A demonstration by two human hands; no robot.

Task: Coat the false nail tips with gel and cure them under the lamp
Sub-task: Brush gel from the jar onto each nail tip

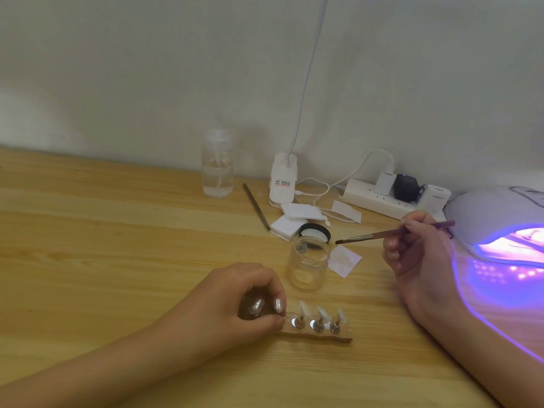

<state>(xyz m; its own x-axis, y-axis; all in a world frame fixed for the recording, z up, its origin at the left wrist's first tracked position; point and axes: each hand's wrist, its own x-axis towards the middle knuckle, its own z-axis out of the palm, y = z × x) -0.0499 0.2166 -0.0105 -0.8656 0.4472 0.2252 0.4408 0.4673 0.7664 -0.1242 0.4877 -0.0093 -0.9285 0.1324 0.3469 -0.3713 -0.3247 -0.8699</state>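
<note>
Lowest in the frame, the left hand (256, 301) reaches in from the lower left. Its fingers are curled and pinch the left end of the holder strip (319, 334), which lies flat on the wooden counter (117, 231) at lower centre.

Three false nail tips (323, 314) are visible on the strip, to the right of the left hand's fingers.
- Each tip is pale, whitish and translucent.
- Each is mounted on a small shiny metal stand set into the strip.
- All three stand in one row and lean slightly toward the upper left.
- Whether further tips sit under the hand cannot be told.

The right hand (421, 251) is at centre right, with its wrist resting on the counter. Its fingers are closed around a brush (391, 232) with a reddish-brown handle. The bristle end points left, above the counter, near the rim of a clear jar (307, 266). The jar stands open just above the strip, and its black lid (315, 232) lies behind it. A white paper square (346, 260) lies just right of the jar.

The curing lamp (497, 219) sits at the right edge of the frame. It is lit and casts violet light onto the counter and the right forearm.

Along the wall stand a clear bottle (217, 166), a white clip base (282, 184) and a power strip (391, 201).
</note>
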